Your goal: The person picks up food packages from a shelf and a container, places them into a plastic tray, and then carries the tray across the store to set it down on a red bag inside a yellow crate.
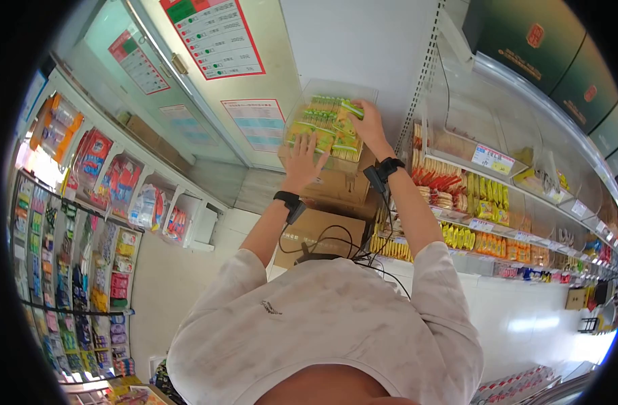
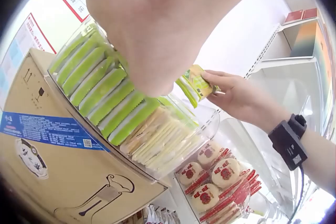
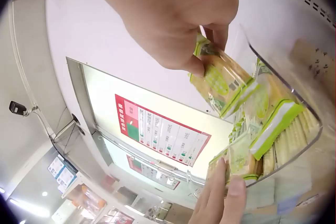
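A clear plastic bin (image 3: 314, 139) holds rows of snack packets (image 2: 107, 95) in clear and bright green wrappers, most standing on edge. My right hand (image 1: 371, 129) pinches one such snack packet (image 3: 223, 81) between thumb and fingers, above the bin's right side in the head view. My left hand (image 1: 301, 164) lies over the near left part of the bin, its fingers extended on the packets. In the left wrist view, the heel of that hand hides part of the rows. One packet (image 3: 277, 128) lies flat over the upright ones near the bin's wall.
Cardboard boxes (image 2: 68, 174) stand beneath the bin. To the right, shelves (image 1: 481, 223) carry packaged snacks behind clear fronts. A glass door (image 1: 181, 101) is at the back left, with a hanging snack rack (image 1: 72, 283) further left. Black cables (image 1: 332, 236) run from the wrist cameras.
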`<control>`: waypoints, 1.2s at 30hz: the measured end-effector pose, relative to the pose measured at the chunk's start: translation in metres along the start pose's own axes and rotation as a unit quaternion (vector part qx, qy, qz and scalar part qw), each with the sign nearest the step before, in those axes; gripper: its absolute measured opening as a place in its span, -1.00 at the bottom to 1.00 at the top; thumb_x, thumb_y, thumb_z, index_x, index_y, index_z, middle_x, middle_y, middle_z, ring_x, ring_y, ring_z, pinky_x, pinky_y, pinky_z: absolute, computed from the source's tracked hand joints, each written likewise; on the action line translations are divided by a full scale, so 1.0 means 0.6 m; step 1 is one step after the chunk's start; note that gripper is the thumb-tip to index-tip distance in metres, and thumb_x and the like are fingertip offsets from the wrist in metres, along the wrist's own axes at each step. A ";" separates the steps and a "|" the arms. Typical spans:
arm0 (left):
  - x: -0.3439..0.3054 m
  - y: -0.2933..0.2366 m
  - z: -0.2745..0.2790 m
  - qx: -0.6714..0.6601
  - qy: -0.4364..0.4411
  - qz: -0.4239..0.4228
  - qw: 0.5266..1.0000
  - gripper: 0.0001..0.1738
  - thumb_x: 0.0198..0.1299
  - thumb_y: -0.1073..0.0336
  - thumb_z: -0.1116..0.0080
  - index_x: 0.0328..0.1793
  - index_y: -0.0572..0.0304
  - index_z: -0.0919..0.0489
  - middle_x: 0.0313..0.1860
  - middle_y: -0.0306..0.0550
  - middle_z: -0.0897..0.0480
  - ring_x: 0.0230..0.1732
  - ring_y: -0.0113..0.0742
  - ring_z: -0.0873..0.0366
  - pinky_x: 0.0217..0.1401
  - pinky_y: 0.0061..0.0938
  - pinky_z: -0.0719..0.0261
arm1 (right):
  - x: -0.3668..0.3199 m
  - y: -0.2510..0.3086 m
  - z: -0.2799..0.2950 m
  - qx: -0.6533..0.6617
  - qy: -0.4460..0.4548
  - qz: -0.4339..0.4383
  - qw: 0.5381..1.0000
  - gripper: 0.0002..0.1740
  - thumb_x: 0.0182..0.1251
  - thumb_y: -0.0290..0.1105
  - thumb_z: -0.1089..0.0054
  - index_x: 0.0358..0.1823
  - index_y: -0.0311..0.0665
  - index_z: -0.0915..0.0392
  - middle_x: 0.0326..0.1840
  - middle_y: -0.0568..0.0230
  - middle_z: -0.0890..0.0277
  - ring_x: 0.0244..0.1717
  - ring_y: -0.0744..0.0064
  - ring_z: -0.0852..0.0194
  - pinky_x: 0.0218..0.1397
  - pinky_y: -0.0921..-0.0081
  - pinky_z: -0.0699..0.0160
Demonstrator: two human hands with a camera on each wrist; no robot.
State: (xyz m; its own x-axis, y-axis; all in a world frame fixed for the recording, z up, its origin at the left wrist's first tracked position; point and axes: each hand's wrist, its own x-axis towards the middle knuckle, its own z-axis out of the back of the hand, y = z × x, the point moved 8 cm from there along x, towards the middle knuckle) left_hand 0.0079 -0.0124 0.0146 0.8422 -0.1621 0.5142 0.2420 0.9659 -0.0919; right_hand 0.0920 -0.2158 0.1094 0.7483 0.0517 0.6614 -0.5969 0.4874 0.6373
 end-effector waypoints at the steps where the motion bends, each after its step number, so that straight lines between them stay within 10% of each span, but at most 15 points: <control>1: -0.002 0.001 -0.003 0.004 -0.005 0.003 1.000 -0.16 0.51 -0.28 0.17 0.71 0.08 -0.15 0.61 0.22 -0.27 0.65 0.15 -0.12 0.63 0.26 0.06 | 0.004 0.009 -0.005 -0.007 -0.004 0.017 1.000 -0.65 0.30 -0.45 -0.34 0.10 -0.30 -0.54 -0.02 -0.04 -0.53 0.07 -0.12 -0.54 0.12 0.09 -0.55; 10: -0.020 -0.009 0.030 -0.020 -0.026 -0.063 0.997 -0.31 0.49 -0.21 0.04 0.64 -0.17 -0.32 0.54 0.38 -0.29 0.62 0.29 -0.13 0.60 0.30 -0.01 | 0.021 0.005 -0.053 -0.057 0.185 0.059 0.979 -0.66 0.37 -0.57 -0.13 0.16 -0.25 -0.52 0.09 -0.04 -0.45 0.07 -0.15 -0.51 0.12 0.09 -0.52; 19: -0.011 -0.006 0.025 -0.026 -0.012 -0.048 0.998 -0.27 0.43 -0.30 0.00 0.64 -0.29 -0.33 0.55 0.40 -0.29 0.66 0.35 -0.04 0.63 0.28 0.04 | 0.024 0.013 0.007 -0.062 0.080 -0.061 0.993 -0.71 0.52 -0.39 -0.14 0.21 -0.21 -0.50 0.22 -0.02 -0.49 -0.17 0.10 -0.55 -0.01 0.24 -0.57; 25: -0.017 -0.045 0.075 -0.171 -0.017 -0.097 0.980 -0.19 0.37 -0.13 -0.18 0.52 0.37 -0.37 0.53 0.34 -0.33 0.62 0.26 -0.13 0.64 0.10 -0.08 | 0.022 -0.026 -0.035 0.000 0.086 -0.113 0.990 -0.62 0.34 -0.27 -0.31 0.11 -0.28 -0.58 0.10 -0.06 -0.62 0.12 -0.07 -0.61 0.17 0.13 -0.57; 36: -0.043 -0.032 0.068 -0.224 -0.039 -0.029 0.973 -0.32 0.32 0.16 -0.25 0.46 0.39 -0.38 0.49 0.28 -0.36 0.54 0.24 -0.26 0.54 -0.04 -0.31 | 0.009 -0.048 -0.151 0.012 0.195 -0.043 0.980 -0.67 0.30 -0.25 -0.34 -0.01 -0.31 -0.68 0.06 -0.13 -0.66 0.14 -0.10 -0.60 0.24 0.13 -0.54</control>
State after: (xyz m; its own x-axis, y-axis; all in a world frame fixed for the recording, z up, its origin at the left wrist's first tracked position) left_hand -0.0383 -0.0186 0.0378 0.7862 -0.1807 0.5909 0.4880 0.7683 -0.4142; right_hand 0.1394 -0.1506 0.0589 0.8472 0.3434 0.4054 -0.5295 0.4837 0.6969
